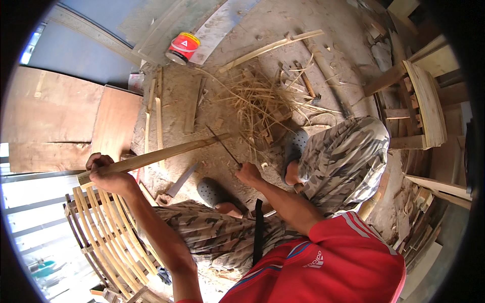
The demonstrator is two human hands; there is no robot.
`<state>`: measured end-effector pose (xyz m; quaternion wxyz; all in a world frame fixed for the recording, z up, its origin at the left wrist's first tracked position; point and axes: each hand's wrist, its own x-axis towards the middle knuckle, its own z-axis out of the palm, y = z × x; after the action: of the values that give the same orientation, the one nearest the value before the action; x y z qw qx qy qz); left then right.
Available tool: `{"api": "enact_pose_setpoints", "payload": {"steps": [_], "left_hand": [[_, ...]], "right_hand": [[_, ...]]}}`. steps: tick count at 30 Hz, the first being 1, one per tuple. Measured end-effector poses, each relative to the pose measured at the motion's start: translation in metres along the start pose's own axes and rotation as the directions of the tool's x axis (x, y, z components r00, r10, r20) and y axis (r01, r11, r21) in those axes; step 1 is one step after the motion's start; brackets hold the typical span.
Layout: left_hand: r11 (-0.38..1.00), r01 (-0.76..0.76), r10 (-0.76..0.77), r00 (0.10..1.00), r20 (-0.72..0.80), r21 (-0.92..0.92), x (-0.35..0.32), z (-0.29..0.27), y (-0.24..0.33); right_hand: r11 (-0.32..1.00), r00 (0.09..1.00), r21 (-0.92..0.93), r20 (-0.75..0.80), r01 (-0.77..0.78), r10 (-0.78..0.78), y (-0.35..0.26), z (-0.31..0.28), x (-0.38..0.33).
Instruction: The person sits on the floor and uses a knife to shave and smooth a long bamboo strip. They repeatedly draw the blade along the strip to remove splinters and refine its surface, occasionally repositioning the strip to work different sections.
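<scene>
My left hand (107, 175) grips the near end of a long split bamboo strip (161, 154) that slants up to the right over the dirt floor. My right hand (248, 174) is closed on the handle of a thin dark blade (224, 145), whose tip reaches the far end of the strip. A heap of thin bamboo shavings (260, 103) lies just beyond the blade. My knees in camouflage trousers and grey clogs (211, 192) are below the strip.
A red and yellow can (183, 47) lies on its side at the back. A slatted bamboo frame (108, 230) sits under my left arm. A machete (177, 185) lies on the ground. A wooden stool (422, 103) stands at right, plywood sheets (60, 118) at left.
</scene>
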<state>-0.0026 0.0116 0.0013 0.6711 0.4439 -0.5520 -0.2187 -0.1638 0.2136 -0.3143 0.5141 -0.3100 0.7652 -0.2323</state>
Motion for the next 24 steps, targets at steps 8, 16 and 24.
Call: {"api": "enact_pose_setpoints", "payload": {"steps": [8, 16, 24], "left_hand": [[0.939, 0.177, -0.170, 0.984, 0.049, -0.296, -0.001, -0.002, 0.001], [0.920, 0.161, -0.147, 0.987, 0.065, -0.358, -0.001, 0.001, 0.002], [0.915, 0.156, -0.166, 0.986, 0.005, -0.373, -0.010, 0.006, 0.012]], "right_hand": [[0.975, 0.966, 0.023, -0.141, 0.223, -0.218, -0.054, 0.012, -0.007], [0.982, 0.980, 0.021, 0.069, -0.188, 0.186, 0.039, -0.008, 0.014], [0.994, 0.997, 0.083, -0.051, 0.069, -0.065, 0.004, 0.012, 0.021]]}}
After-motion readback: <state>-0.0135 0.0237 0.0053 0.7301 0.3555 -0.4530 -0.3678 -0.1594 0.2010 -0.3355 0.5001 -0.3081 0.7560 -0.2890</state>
